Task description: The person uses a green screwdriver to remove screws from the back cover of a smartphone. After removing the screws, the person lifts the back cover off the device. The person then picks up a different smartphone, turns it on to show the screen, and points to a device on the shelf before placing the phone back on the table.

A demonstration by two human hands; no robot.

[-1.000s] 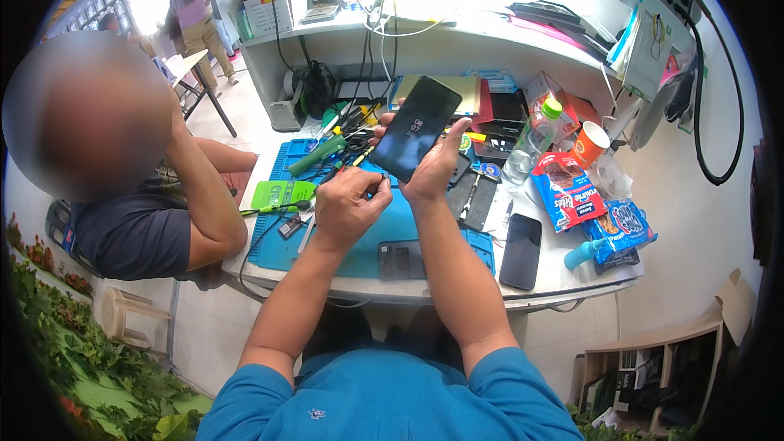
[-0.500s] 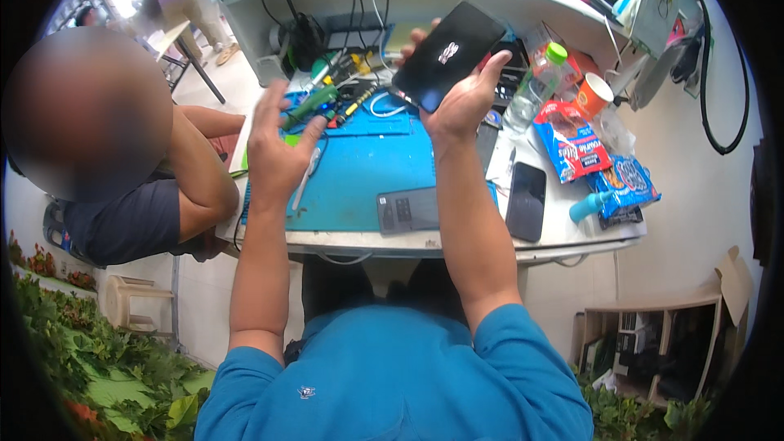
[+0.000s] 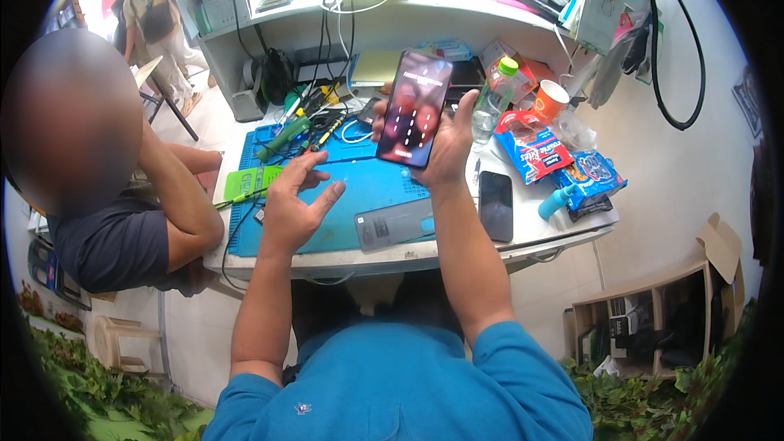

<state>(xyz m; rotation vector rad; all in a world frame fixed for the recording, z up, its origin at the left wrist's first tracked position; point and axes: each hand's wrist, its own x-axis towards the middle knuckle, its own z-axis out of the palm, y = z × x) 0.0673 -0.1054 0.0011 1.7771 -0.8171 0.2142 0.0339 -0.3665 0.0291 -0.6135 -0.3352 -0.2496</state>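
A smartphone (image 3: 414,110) with its screen lit, showing an entry pad, rests in my right hand (image 3: 449,143). My fingers wrap its left edge and my thumb stands off to its right. My left hand (image 3: 298,200) hovers over the left part of the blue work mat (image 3: 335,233), fingers apart, holding nothing. Below the held phone, a grey phone back cover (image 3: 392,224) lies on the mat's near edge. A second phone, dark-screened (image 3: 496,206), lies on the white table right of my right forearm.
Tools with a green-handled one (image 3: 284,137) and cables lie behind my left hand. At right stand a bottle with green cap (image 3: 494,102), an orange cup (image 3: 550,100), snack packets (image 3: 531,147) and a teal squeeze bottle (image 3: 556,202). A person (image 3: 122,237) sits close at left.
The phone's screen has gone from black with a small logo to a lit entry pad. My right hand has lowered and turned the phone more upright. My left hand has moved down and toward the right.
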